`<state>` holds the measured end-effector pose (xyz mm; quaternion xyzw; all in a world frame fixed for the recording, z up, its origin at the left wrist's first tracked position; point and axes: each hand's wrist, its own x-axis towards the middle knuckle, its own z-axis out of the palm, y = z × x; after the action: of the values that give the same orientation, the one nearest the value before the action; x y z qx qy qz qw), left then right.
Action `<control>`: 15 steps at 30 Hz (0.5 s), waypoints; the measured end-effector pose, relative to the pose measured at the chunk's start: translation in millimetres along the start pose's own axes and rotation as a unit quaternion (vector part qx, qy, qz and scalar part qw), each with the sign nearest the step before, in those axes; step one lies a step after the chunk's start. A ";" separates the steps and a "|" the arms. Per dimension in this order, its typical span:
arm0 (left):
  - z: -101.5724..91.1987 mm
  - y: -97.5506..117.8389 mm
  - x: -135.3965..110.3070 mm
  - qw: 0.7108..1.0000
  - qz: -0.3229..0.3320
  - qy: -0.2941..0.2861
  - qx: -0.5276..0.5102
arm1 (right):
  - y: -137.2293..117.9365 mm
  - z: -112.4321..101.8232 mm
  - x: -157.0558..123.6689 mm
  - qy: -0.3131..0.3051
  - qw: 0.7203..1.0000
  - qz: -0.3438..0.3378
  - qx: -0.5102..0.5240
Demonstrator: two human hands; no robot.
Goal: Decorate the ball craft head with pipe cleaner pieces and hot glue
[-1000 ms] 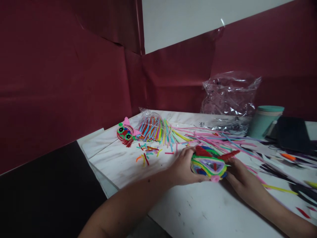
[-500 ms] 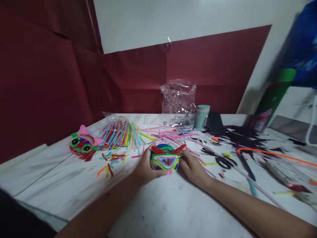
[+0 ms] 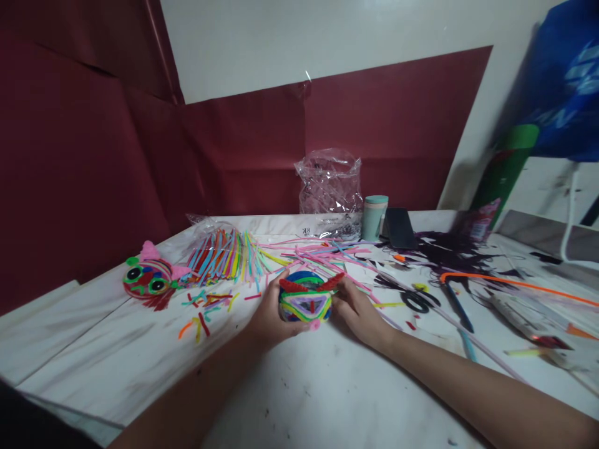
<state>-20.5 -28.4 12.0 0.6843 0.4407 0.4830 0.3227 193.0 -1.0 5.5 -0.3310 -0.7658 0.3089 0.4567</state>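
Pipe-cleaner head [image 3: 305,304] clasped from both sides.
The left hand [image 3: 269,315] grasps its left end, the right hand [image 3: 359,310] its right end; it sits on the table [image 3: 327,386] between them, long axis running hand to hand.

Cup [image 3: 374,217] right of bag [image 3: 329,187]

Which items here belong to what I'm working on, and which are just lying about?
In hand: pipe-cleaner figure, held between left hand and right hand; loose pipe cleaners beyond it, probably.
Lying about: big-eyed figure, scissors, teal cup, phone, plastic bag.
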 end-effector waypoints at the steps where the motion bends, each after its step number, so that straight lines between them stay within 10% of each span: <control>1: -0.4 -0.9 0.2 1.000 0.004 -0.002 0.009 | -0.4 0.0 -0.2 -0.012 1.000 -0.005 0.005; 15: -0.5 3.7 0.0 1.000 0.021 -0.011 0.005 | 1.8 3.3 0.2 -0.090 0.984 0.017 0.150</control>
<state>-19.9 -29.9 15.4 0.7002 0.4251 0.4798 0.3145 190.4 -0.4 3.0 -0.2423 -0.7431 0.4562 0.4253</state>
